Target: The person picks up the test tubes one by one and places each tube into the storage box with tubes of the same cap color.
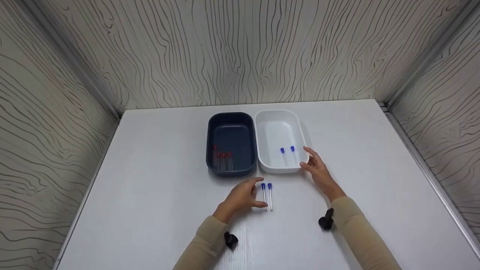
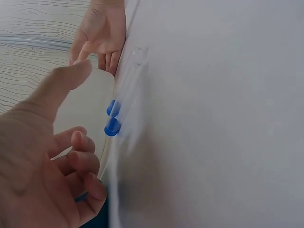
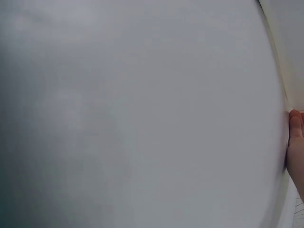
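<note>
Two clear tubes with blue caps (image 1: 269,186) lie side by side on the table in front of the bins. My left hand (image 1: 242,195) is just left of them, thumb and index finger spread apart, the other fingers loosely curled, holding nothing. The left wrist view shows the tubes' blue caps (image 2: 112,126) beyond these fingers. At the near right corner of a white bin (image 1: 277,170), my right hand (image 1: 318,171) touches the wall with spread fingers. Two more blue-capped tubes (image 1: 292,149) lie inside this bin. Only part of the right hand (image 3: 297,152) shows in the right wrist view.
A dark blue bin (image 1: 231,174) stands against the white bin's left side, with several red-capped tubes (image 1: 224,155) in its near end. Both bins stand on a white table (image 1: 161,168), with wood-patterned panels (image 1: 232,52) behind and at the sides.
</note>
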`<state>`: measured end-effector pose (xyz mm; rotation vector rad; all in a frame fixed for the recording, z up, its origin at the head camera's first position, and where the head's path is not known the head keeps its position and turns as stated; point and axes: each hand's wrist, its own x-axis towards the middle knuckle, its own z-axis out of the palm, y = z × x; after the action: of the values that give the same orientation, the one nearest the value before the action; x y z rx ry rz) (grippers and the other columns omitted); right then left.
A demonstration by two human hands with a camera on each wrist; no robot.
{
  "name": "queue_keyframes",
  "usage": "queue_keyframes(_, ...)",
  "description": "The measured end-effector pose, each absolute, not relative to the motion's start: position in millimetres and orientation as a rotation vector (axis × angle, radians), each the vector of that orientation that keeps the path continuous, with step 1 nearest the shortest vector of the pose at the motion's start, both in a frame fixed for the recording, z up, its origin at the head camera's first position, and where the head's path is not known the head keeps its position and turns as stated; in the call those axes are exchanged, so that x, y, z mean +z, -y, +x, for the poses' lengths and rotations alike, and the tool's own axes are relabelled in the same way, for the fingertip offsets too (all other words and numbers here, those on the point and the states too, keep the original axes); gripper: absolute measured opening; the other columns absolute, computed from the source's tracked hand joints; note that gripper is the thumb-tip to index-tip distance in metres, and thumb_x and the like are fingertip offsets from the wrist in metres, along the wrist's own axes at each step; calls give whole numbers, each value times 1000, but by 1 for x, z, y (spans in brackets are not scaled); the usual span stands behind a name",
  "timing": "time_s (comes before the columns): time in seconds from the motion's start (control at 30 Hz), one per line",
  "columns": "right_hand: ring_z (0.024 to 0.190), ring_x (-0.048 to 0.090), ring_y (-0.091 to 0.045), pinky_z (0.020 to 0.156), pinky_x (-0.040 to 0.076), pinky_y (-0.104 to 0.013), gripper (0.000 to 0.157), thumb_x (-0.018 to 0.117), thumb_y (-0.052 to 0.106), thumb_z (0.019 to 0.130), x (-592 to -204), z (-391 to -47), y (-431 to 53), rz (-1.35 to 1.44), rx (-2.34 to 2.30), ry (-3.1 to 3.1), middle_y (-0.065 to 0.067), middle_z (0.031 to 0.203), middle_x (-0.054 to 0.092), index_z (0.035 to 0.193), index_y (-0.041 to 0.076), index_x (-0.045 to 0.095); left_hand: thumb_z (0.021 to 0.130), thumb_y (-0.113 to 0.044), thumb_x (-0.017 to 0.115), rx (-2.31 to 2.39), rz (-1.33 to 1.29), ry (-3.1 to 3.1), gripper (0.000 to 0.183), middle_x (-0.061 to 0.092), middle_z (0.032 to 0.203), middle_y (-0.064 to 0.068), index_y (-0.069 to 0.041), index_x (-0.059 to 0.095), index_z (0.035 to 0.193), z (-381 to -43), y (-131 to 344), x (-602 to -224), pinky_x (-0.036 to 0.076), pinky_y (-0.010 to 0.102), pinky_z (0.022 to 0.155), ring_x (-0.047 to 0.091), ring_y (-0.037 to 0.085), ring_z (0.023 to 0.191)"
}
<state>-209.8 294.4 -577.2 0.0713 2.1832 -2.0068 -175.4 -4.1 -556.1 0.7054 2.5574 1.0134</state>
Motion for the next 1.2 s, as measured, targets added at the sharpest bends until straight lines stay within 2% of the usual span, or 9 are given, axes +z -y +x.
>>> queue_keyframes(0.3, 145, 28, -31, 90, 35, 0, 72, 59, 20, 96, -580, -209, -294, 85, -1966, -2202, -22, 159, 22, 155, 23, 16, 61, -34, 91, 927, 624, -2571, 98, 48, 77, -6, -17, 42, 144, -171, -1, -559, 36, 21, 66, 40, 6, 69)
queue_keyframes(0.47, 145, 27, -30, 90, 35, 2, 72, 58, 18, 97, -579, -209, -294, 68, -1976, -2199, -23, 159, 20, 155, 21, 15, 56, -36, 93, 866, 621, -2610, 105, 49, 78, -7, -18, 41, 145, -170, -3, -562, 41, 24, 68, 43, 7, 71)
queue_keyframes(0.6, 141, 32, -29, 90, 38, 0, 73, 59, 18, 96, -578, -209, -294, 70, -1973, -2209, -23, 157, 25, 155, 21, 16, 55, -37, 93, 838, 609, -2639, 105, 63, 92, 0, -18, 41, 144, -168, -4, -562, 51, 32, 82, 57, 14, 84)
queue_keyframes(0.67, 138, 35, -28, 91, 39, -3, 72, 57, 15, 97, -578, -209, -294, 59, -1995, -2190, -23, 155, 27, 155, 21, 15, 55, -37, 93, 826, 611, -2645, 104, 68, 109, 5, -18, 41, 144, -167, -4, -563, 52, 36, 92, 63, 20, 99)
queue_keyframes(0.77, 139, 34, -27, 93, 40, -5, 71, 55, 12, 97, -578, -209, -295, 47, -2041, -2148, -22, 156, 27, 155, 20, 14, 57, -37, 92, 805, 622, -2651, 102, 65, 128, 7, -19, 41, 144, -166, -4, -564, 51, 38, 99, 63, 26, 116)
queue_keyframes(0.83, 141, 31, -29, 94, 39, -4, 71, 54, 10, 98, -579, -210, -295, 35, -2062, -2122, -22, 157, 25, 155, 19, 13, 58, -36, 91, 794, 634, -2655, 101, 63, 134, 8, -18, 42, 144, -166, -4, -564, 50, 39, 100, 62, 27, 120)
queue_keyframes(1.2, 145, 27, -32, 91, 37, -1, 71, 55, 12, 97, -580, -211, -295, 56, -2029, -2146, -22, 159, 20, 155, 20, 15, 60, -36, 89, 789, 634, -2659, 94, 62, 134, 6, -16, 45, 141, -166, -5, -566, 49, 37, 102, 61, 26, 121)
